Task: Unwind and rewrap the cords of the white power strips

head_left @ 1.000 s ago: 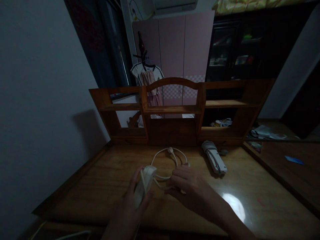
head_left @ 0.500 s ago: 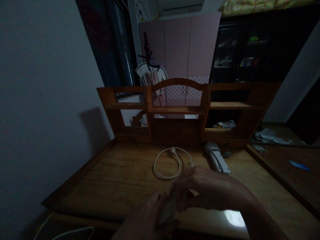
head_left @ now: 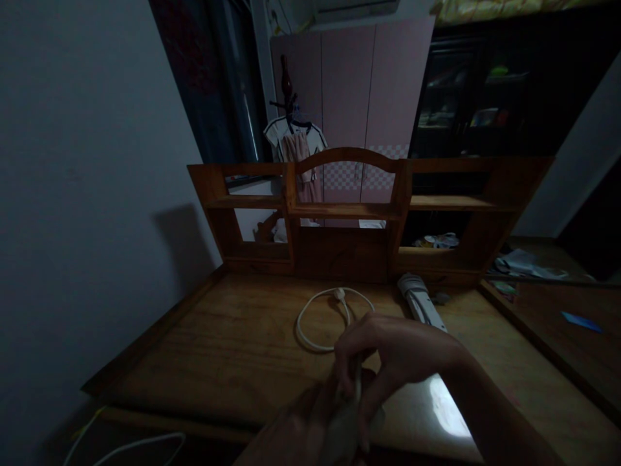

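Low in front of me, my left hand (head_left: 295, 427) is closed around a pale, block-like object (head_left: 342, 430), too dark and blurred to name. My right hand (head_left: 392, 353) arches over it from the right, its fingers pinching a white power cord (head_left: 306, 340) against the object's top. The cord runs from my fingers onto the wooden desk and lies there in a loose loop. Its plug (head_left: 339, 294) rests at the loop's far side. Just beyond my right hand lies a white power strip (head_left: 421, 301) with its own cord wound round it.
A wooden shelf unit (head_left: 347, 210) stands along the back of the desk (head_left: 208, 349). A wall (head_left: 97, 194) borders the left side. Another white cable (head_left: 140, 442) hangs at lower left. A blue packet (head_left: 581, 321) lies on a surface to the right.
My right hand has turned, its wrist now higher, its fingers pointing down over the pale object. Both hands and the object have shifted slightly right. The cord's loop has moved a little.
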`<state>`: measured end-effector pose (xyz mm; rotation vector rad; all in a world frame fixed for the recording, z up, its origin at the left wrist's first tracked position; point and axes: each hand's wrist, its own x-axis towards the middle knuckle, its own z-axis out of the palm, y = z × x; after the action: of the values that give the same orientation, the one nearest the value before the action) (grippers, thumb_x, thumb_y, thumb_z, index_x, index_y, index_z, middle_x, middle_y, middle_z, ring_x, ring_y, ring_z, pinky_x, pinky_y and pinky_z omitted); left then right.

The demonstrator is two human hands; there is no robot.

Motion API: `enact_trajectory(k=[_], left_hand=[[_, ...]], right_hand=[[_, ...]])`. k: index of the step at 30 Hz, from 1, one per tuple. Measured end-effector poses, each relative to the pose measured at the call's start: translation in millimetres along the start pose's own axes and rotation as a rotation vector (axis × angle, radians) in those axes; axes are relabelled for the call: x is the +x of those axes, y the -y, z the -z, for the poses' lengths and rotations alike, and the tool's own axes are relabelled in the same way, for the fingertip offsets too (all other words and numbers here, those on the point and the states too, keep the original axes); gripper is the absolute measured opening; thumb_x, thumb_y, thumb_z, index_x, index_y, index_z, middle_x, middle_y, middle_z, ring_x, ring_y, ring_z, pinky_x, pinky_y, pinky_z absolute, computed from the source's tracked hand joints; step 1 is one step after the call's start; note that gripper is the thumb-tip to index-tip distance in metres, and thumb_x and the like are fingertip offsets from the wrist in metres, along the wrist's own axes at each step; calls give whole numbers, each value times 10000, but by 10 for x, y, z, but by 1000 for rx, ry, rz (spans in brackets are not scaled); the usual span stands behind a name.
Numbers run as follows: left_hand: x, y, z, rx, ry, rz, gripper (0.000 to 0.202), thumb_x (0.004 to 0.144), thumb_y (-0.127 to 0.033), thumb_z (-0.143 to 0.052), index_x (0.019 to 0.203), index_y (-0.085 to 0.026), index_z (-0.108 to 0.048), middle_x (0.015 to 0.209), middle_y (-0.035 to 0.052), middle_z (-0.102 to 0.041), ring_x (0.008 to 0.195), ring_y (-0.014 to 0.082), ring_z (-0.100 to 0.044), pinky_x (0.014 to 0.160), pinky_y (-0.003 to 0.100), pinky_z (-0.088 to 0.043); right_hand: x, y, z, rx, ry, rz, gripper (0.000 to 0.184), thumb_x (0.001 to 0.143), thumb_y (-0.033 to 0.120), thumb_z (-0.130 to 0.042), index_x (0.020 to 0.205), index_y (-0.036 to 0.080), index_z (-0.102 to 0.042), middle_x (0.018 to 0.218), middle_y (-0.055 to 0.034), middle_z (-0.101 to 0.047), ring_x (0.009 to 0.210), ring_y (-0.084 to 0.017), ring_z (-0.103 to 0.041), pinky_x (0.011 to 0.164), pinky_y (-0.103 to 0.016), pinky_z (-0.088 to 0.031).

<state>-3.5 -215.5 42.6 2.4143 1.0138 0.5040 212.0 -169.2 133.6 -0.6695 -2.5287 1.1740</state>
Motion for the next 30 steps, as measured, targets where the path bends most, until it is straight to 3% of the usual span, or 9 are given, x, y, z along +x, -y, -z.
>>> enact_trajectory(k=[6,11,14,18,24,27,30], left_hand=[[62,25,-7,2,78,-96,474,835,-318,-606,1298,-256,-530,1027,113,-654,880,235,-658,778,315,-567],[83,72,-109,34,102,-174,383,880,-248,-493,1253,-271,-577,1070,108,-649,923,237,-656,826,325,-556],[39,108,-191,11,-1,-180,388,892,-251,-439,1251,-274,-584,1124,103,-640,1005,249,-630,892,342,-530],[-19,83,-189,-90,-153,-72,371,911,-311,-416,1229,-275,-605,1032,89,-670,981,251,-635,925,358,-517],[-83,211,-104,-131,-250,-6,401,916,-427,-394,1194,-262,-632,1025,104,-678,975,281,-646,847,380,-561],[-116,345,-64,-141,-459,65,393,868,-447,-494,1157,-227,-644,992,109,-679,910,276,-665,798,378,-576],[-115,361,-48,-18,-633,39,349,763,-411,-651,1033,-192,-673,1040,115,-665,1023,298,-630,984,444,-478]], right_hand=[[46,-77,20,170,45,32,195,759,316,-754,852,161,-679,848,-4,-668,762,-103,-619,725,-194,-476],[129,-262,38,401,112,60,234,753,320,-763,854,125,-682,795,-19,-664,714,-104,-623,666,-189,-492],[183,-363,11,561,137,96,218,775,286,-750,872,100,-694,827,-54,-677,779,-133,-654,707,-215,-520],[234,-423,-63,655,83,138,168,789,242,-742,875,102,-709,818,-55,-689,771,-121,-659,729,-219,-525],[261,-567,-168,710,-83,133,236,761,300,-769,900,116,-724,864,-66,-698,783,-126,-649,736,-233,-510],[247,-690,-238,712,-244,79,264,770,320,-762,942,122,-729,843,-53,-694,744,-108,-628,695,-207,-486],[228,-740,-304,676,-354,18,262,806,342,-726,967,137,-741,809,-41,-691,694,-98,-603,651,-193,-469]])
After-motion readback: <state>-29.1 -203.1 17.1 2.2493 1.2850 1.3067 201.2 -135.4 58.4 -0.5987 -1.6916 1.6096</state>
